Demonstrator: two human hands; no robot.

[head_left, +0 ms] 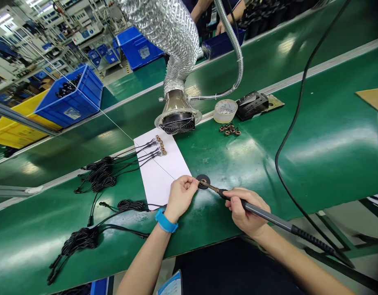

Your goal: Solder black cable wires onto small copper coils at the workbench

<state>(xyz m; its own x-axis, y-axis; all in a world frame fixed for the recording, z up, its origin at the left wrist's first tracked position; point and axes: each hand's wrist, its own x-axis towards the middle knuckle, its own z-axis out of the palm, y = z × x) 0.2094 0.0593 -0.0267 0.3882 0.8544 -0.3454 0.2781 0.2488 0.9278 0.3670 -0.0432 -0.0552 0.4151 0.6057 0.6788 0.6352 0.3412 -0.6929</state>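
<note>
Dark clothing [235, 270] is filling the space nearest me, on the near side of the white sheet [160, 176], and a badge [171, 284] is showing at its left edge. Between that clothing and the sheet, the near rim of the green bench [324, 164] is running on a slant. The widest stretch of green surface is extending to the right of the sheet, where a black cord [295, 114] is hanging across it and a tan board [373, 100] is marking the far right. Left of the sheet, black cables [99, 174] are crowding the surface, some of their ends lying on the paper with copper-wound coils. Beyond the sheet's far edge, a fan-fitted fume hood [179, 122] is hanging low.

The toroidal coil [203, 180] is resting on a round black pad [208, 179], just right of the sheet's near right corner and between my hands. My left hand [183, 196] is pinching narrowly at the coil's left side; I cannot tell what is between the fingertips. My right hand [249, 209], farther right of the sheet, is gripping a soldering iron [279, 221] like a pen, its tip reaching the coil. More loose coils [229, 130] are lying beyond, to the sheet's right.

Labels are showing on the badge and the blue crate [81, 92] past the sheet's far left, but their print is too small to read.
</note>
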